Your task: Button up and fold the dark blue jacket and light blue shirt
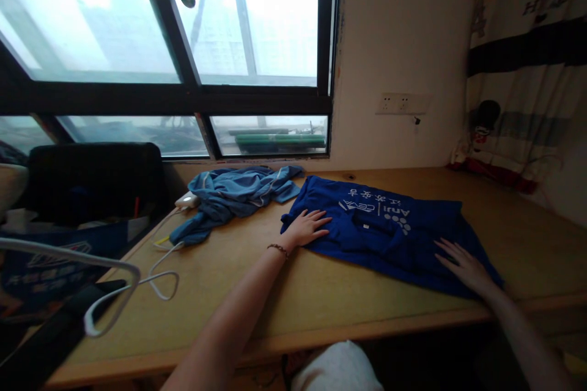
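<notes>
A dark blue shirt with white printing lies folded over on the wooden table; its collar and a small label show near the middle. My left hand rests flat on the shirt's left end, fingers spread, with a bracelet on the wrist. On the right part of the cloth lies my right hand, its fingers stretched out and slightly apart. Neither hand grips the fabric. The lettering on the shirt appears upside down from where I look.
A crumpled light blue garment lies at the table's back left, beside a white adapter and a looping white cable. A black chair stands left of the wooden table. Wall sockets and a curtain are behind.
</notes>
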